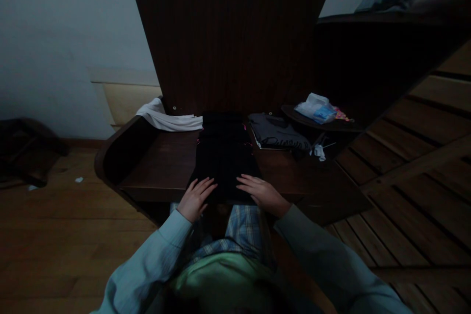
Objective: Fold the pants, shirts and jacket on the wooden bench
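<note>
A black garment (224, 152) with small pink marks lies flat along the middle of a dark wooden surface (162, 167). My left hand (196, 198) rests flat on its near left edge, fingers stretched out. My right hand (259, 191) lies flat on its near right edge, fingers spread. Neither hand holds anything. Both sleeves are pale blue.
A white cloth (165, 117) lies at the back left. A folded grey garment (277, 132) sits at the back right, with a plastic packet (316, 108) on a small shelf beyond it. A tall dark panel (228, 34) rises behind. Wooden slats (415, 157) run to the right.
</note>
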### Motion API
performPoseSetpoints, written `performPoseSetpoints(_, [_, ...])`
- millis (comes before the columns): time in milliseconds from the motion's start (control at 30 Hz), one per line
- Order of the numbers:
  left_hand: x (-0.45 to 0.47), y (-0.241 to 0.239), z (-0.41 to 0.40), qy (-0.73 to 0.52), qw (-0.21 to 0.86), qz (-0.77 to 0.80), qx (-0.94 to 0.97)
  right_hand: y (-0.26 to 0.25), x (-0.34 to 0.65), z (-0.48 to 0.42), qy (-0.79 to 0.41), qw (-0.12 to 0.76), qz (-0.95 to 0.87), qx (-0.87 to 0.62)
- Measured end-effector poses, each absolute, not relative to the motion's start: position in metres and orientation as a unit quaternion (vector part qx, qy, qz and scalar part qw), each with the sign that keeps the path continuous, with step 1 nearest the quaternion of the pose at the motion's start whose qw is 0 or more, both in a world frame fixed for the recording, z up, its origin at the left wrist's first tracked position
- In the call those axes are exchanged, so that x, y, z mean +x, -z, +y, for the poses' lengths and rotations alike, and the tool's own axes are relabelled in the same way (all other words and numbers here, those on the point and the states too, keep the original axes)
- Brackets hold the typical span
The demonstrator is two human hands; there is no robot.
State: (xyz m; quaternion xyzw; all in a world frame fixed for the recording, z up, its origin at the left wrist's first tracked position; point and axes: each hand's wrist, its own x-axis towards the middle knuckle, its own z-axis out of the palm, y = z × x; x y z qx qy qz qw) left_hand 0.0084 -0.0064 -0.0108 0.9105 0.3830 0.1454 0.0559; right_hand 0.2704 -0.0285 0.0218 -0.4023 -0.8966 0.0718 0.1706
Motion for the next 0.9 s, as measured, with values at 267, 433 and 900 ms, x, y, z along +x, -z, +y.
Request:
performPoseSetpoints(267, [0.017,-0.018,-0.014,-0.379,0.145,0.430,0.806,-0.031,0.268,-0.040,-0.116,0.417,-0.709,-0.557])
performPoseSetpoints(433, [0.027,-0.009,-0.016,-0.212,0.173,0.355,0.894,-0.025,0.259,-0.053,-0.087,0.225,-0.845,-0.477])
performPoseSetpoints(900, [0.033,0.001,-0.025,-0.319,0.175,0.342,0.866,-0.010,0.254,-0.046,-0.014,0.344,-0.818,-0.461])
